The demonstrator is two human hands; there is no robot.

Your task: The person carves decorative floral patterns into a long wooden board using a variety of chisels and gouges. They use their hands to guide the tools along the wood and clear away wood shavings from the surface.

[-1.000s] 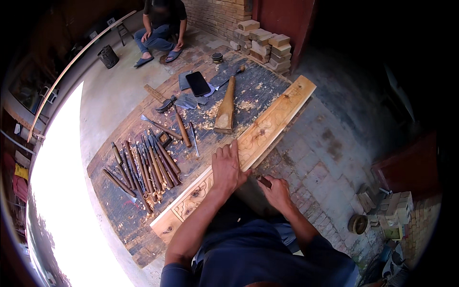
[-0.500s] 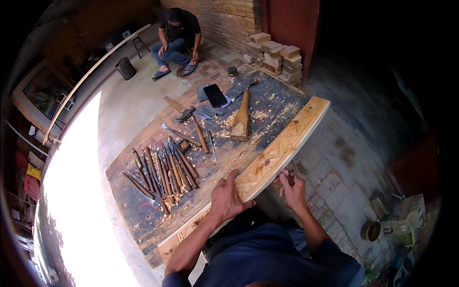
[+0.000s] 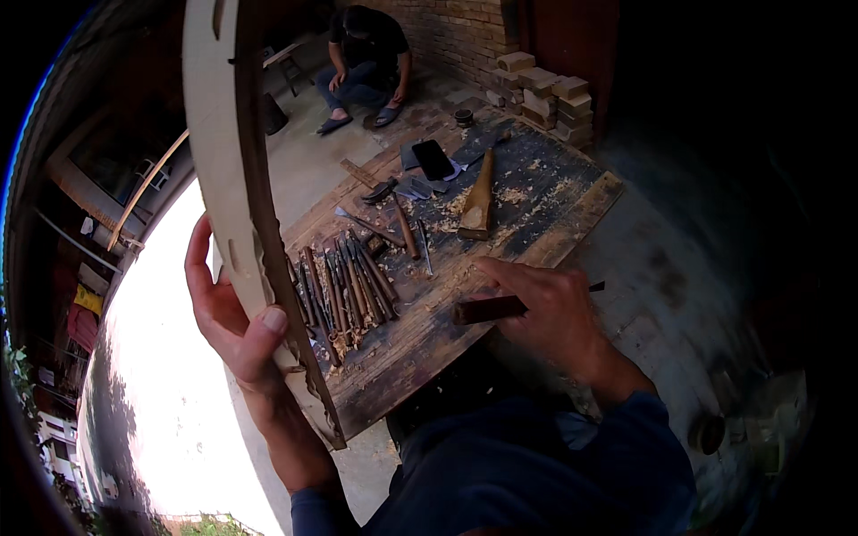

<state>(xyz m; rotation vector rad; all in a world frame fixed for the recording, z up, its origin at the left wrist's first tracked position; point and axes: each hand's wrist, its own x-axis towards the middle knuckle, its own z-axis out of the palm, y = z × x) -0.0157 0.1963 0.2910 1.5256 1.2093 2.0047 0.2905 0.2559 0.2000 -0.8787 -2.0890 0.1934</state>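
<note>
A long pale wooden board [image 3: 239, 192] with a wavy cut edge stands raised and nearly upright at the left. My left hand [image 3: 231, 326] grips it low down, thumb on the near face and fingers behind. Over the workbench's [image 3: 393, 375] near edge, my right hand [image 3: 559, 313] is closed around a carving chisel [image 3: 487, 310]; its dark handle points left and the blade tip shows past the hand on the right. Several carving chisels [image 3: 349, 290] lie in a row on the bench among shavings, partly hidden by the board.
A wooden mallet [image 3: 479, 201], a hammer [image 3: 405, 228], a phone [image 3: 433, 160] and a small round tin [image 3: 463, 117] lie on the bench. Beyond it, a person [image 3: 366, 62] sits low. Bricks [image 3: 545, 98] are stacked by the far right corner.
The board has been lifted off the bench's near edge and turned upright to the left by my left hand. My right hand has risen above the bench edge with the chisel.
</note>
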